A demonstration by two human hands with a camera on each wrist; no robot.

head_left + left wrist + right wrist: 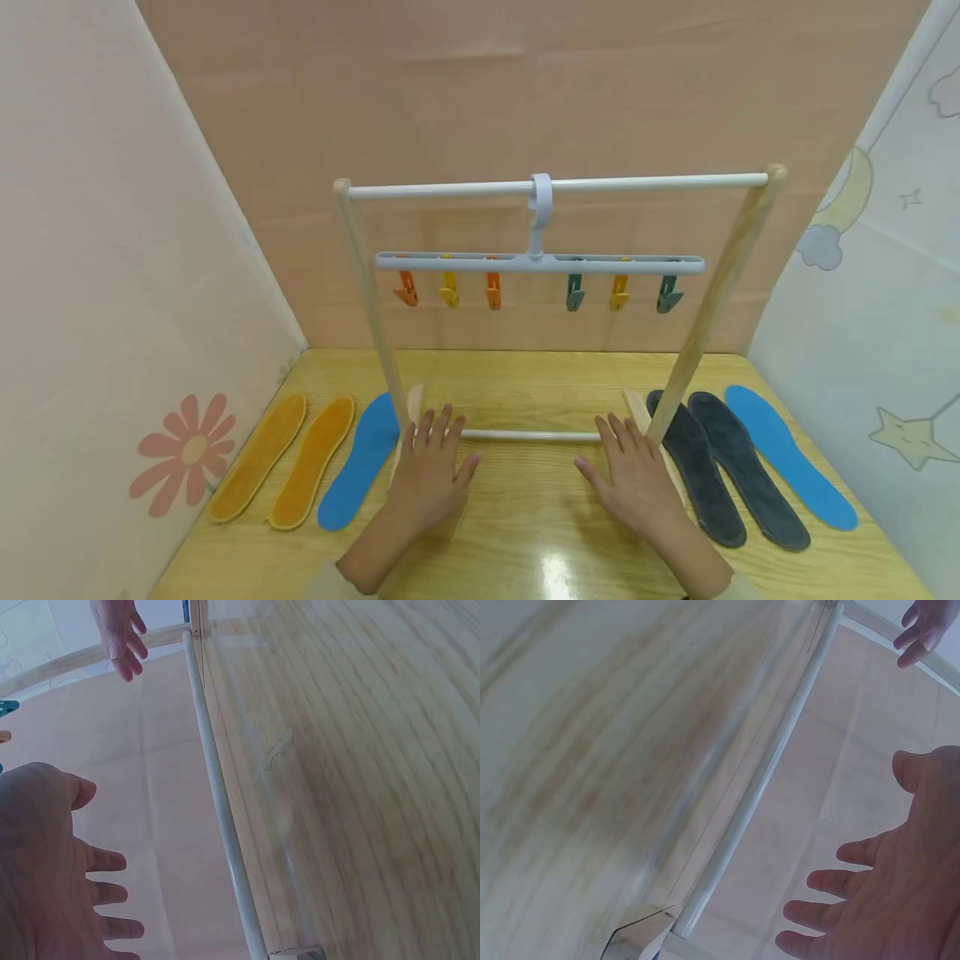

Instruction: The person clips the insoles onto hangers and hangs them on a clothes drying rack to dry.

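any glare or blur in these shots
Head view: sharp, with a bright glare patch on the table between the left hand and right hand, and wide-angle bending of the rack. Both wrist views: wood grain smeared by blur.

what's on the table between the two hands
Only bare wooden table lies between the left hand and right hand, seen in the head view; the rack's white bottom rod runs just beyond their fingertips.

Two bare hands — left hand [429, 477], right hand [636, 479] — no rings; pale cream sleeve cuffs [341, 579] at the wrists.
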